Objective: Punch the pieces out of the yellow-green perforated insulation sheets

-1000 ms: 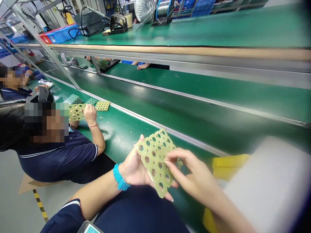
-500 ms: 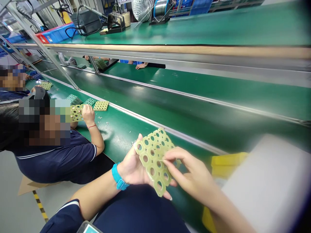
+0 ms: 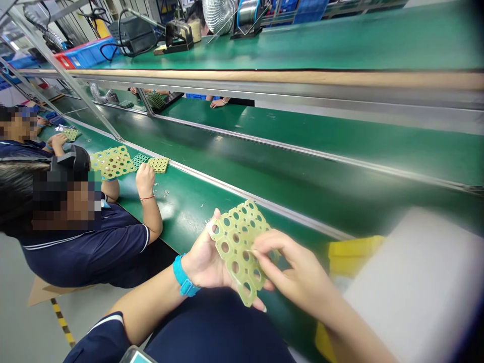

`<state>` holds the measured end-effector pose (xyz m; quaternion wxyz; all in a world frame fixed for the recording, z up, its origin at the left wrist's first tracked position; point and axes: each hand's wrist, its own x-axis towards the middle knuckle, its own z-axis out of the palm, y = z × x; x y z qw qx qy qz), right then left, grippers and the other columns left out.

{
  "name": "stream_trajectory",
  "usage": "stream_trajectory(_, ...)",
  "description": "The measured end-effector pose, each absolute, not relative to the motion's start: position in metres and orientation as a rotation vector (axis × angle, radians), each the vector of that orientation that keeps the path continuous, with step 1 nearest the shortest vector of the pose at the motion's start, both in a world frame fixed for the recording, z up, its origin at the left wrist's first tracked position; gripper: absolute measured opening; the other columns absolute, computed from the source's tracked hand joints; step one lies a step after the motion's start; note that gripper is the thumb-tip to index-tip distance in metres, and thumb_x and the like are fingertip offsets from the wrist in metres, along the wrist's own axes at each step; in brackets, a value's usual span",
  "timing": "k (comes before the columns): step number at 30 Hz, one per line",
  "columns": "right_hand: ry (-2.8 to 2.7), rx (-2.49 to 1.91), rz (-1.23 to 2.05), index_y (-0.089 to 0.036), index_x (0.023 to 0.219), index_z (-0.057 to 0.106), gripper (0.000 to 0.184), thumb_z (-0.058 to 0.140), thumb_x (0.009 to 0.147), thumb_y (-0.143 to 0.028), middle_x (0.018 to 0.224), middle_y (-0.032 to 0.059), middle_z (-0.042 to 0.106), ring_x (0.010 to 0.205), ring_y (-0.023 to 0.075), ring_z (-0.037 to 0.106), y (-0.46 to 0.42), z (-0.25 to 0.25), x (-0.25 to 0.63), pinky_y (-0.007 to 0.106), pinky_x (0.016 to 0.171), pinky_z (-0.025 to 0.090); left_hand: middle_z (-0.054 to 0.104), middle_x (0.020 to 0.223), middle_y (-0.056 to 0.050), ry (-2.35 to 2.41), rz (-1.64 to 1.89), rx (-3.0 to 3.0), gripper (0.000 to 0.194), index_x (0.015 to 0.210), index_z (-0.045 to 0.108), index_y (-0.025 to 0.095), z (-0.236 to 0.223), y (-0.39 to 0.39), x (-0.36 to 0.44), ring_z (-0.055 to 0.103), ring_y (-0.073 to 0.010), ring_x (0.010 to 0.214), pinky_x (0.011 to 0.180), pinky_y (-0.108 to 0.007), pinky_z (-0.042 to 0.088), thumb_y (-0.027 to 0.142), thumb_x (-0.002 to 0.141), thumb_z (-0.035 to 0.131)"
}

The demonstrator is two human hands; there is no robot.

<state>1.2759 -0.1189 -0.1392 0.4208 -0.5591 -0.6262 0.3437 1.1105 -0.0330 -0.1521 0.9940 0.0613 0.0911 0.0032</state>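
Note:
A pale yellow-green perforated board [image 3: 236, 237] with rows of round holes lies tilted across my left hand [image 3: 206, 262]. The left thumb is at its upper left edge and the fingers reach under it, their tips showing past the lower right side. Over the board's right part is my right hand [image 3: 289, 257], with thumb and forefinger pinched at a spot near the middle holes. Whatever is in that pinch is too small to make out. Part of the board's right side is hidden behind the right hand.
To the left a co-worker [image 3: 86, 242] holds a similar board [image 3: 113, 162] above the green bench [image 3: 181, 206]. A yellow bin [image 3: 353, 254] and a blurred white surface [image 3: 419, 287] are at the right. A raised shelf [image 3: 340, 48] carries a wire spool [image 3: 247, 16].
My hands and the board stay almost in place. The co-worker on the left has raised and turned their board, and their right hand has moved away from it.

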Motion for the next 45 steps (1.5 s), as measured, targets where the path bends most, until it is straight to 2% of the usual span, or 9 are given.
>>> stream_trajectory(12, -1.529, -1.373, 0.877, -0.022, 0.082, 0.047, 0.009, 0.05, 0.083, -0.013, 0.089, 0.0036, 0.058, 0.072, 0.0122, 0.061, -0.121, -0.144, 1.269, 0.014, 0.033, 0.047, 0.056, 0.111, -0.017, 0.169, 0.012, 0.095, 0.1, 0.133, 0.04, 0.013, -0.158, -0.035, 1.106, 0.054, -0.035, 0.097, 0.081, -0.058, 0.034, 0.082, 0.069, 0.006)
stream_trajectory(18, -1.713, -1.414, 0.718, -0.022, 0.078, 0.043, 0.013, 0.045, 0.084, -0.011, 0.082, 0.0011, 0.057, 0.069, 0.0119, 0.059, -0.118, -0.137, 1.268, 0.028, 0.059, 0.056, 0.057, 0.113, -0.016, 0.185, 0.026, 0.104, 0.091, 0.135, 0.037, 0.017, -0.154, -0.035, 1.105, 0.056, -0.0319, 0.093, 0.083, -0.057, 0.032, 0.078, 0.074, 0.008)
stream_trajectory(20, -1.742, -1.43, 0.708, -0.022, 0.078, 0.044, 0.014, 0.044, 0.084, -0.01, 0.081, 0.0016, 0.057, 0.068, 0.0124, 0.058, -0.116, -0.136, 1.267, 0.03, 0.061, 0.056, 0.058, 0.109, -0.014, 0.201, 0.044, 0.106, 0.091, 0.134, 0.039, 0.017, -0.153, -0.034, 1.105, 0.057, -0.0307, 0.091, 0.082, -0.058, 0.032, 0.078, 0.074, 0.007)
stream_trajectory(26, -1.653, -1.469, 0.828, -0.022, 0.076, 0.042, 0.015, 0.045, 0.083, -0.01, 0.084, 0.0027, 0.058, 0.064, 0.0106, 0.058, -0.113, -0.141, 1.266, 0.021, 0.047, 0.053, 0.058, 0.111, -0.018, 0.204, 0.074, 0.154, 0.093, 0.133, 0.039, 0.014, -0.156, -0.033, 1.103, 0.056, -0.0305, 0.091, 0.082, -0.058, 0.032, 0.077, 0.074, 0.005)
stream_trajectory(30, -1.554, -1.412, 0.951, -0.022, 0.078, 0.043, 0.012, 0.047, 0.083, -0.012, 0.089, 0.0033, 0.057, 0.074, 0.012, 0.06, -0.112, -0.145, 1.266, 0.014, 0.037, 0.051, 0.053, 0.119, -0.019, 0.173, 0.055, 0.115, 0.094, 0.135, 0.036, 0.015, -0.159, -0.03, 1.099, 0.055, -0.0329, 0.096, 0.084, -0.058, 0.031, 0.08, 0.072, 0.007)
stream_trajectory(33, -1.532, -1.379, 0.962, -0.022, 0.079, 0.044, 0.011, 0.048, 0.083, -0.014, 0.091, 0.0033, 0.057, 0.078, 0.0125, 0.06, -0.111, -0.145, 1.264, 0.012, 0.035, 0.051, 0.051, 0.12, -0.018, 0.166, 0.045, 0.106, 0.095, 0.135, 0.037, 0.017, -0.16, -0.028, 1.097, 0.054, -0.0344, 0.098, 0.084, -0.059, 0.03, 0.081, 0.071, 0.009)
stream_trajectory(38, -1.588, -1.364, 0.873, -0.023, 0.079, 0.044, 0.013, 0.048, 0.083, -0.012, 0.089, 0.0025, 0.058, 0.074, 0.011, 0.06, -0.108, -0.141, 1.264, 0.011, 0.034, 0.048, 0.055, 0.113, -0.017, 0.155, 0.013, 0.1, 0.095, 0.135, 0.037, 0.016, -0.158, -0.025, 1.095, 0.054, -0.0344, 0.097, 0.085, -0.06, 0.029, 0.081, 0.072, 0.007)
stream_trajectory(43, -1.696, -1.364, 0.662, -0.023, 0.075, 0.043, 0.017, 0.048, 0.08, -0.008, 0.08, -0.0004, 0.061, 0.074, 0.0124, 0.062, -0.106, -0.135, 1.264, 0.022, 0.056, 0.056, 0.055, 0.113, -0.018, 0.155, -0.005, 0.139, 0.098, 0.133, 0.039, 0.014, -0.156, -0.023, 1.093, 0.054, -0.0342, 0.098, 0.082, -0.057, 0.034, 0.081, 0.071, 0.003)
stream_trajectory(45, -1.684, -1.357, 0.657, -0.024, 0.075, 0.043, 0.017, 0.049, 0.08, -0.009, 0.08, -0.0008, 0.061, 0.071, 0.012, 0.062, -0.106, -0.134, 1.263, 0.022, 0.053, 0.054, 0.056, 0.111, -0.018, 0.153, -0.003, 0.138, 0.098, 0.133, 0.04, 0.014, -0.155, -0.023, 1.093, 0.054, -0.0344, 0.098, 0.081, -0.057, 0.035, 0.081, 0.071, 0.004)
